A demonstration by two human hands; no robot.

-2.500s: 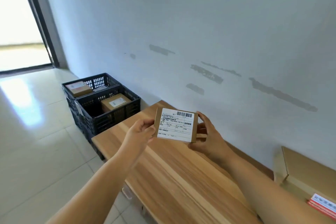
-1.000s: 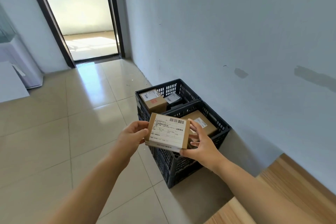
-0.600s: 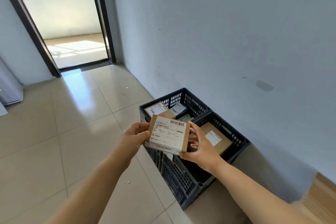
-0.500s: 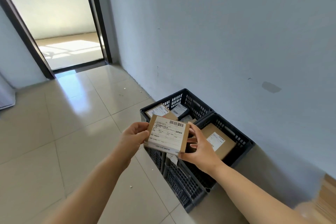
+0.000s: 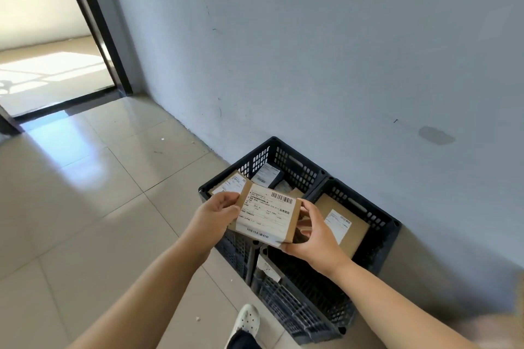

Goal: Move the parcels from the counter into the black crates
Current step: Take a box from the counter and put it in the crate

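I hold a small cardboard parcel (image 5: 266, 214) with a white barcode label between both hands, above the near edge of two black crates. My left hand (image 5: 217, 214) grips its left side; my right hand (image 5: 310, 231) holds its right edge and underside. The far crate (image 5: 286, 156) holds several labelled parcels, partly hidden behind the held one. The near crate (image 5: 377, 224) holds one flat brown parcel (image 5: 344, 221) with a white label.
The crates stand on a tiled floor against a pale blue wall (image 5: 312, 51). An open doorway (image 5: 51, 59) lies at the back left. My white shoe (image 5: 246, 320) is on the floor by the near crate. A blurred counter corner (image 5: 507, 329) shows at the bottom right.
I have turned from the wooden counter and stepped up to the crates with the parcel in both hands. The crates now sit closer and right beneath the parcel.
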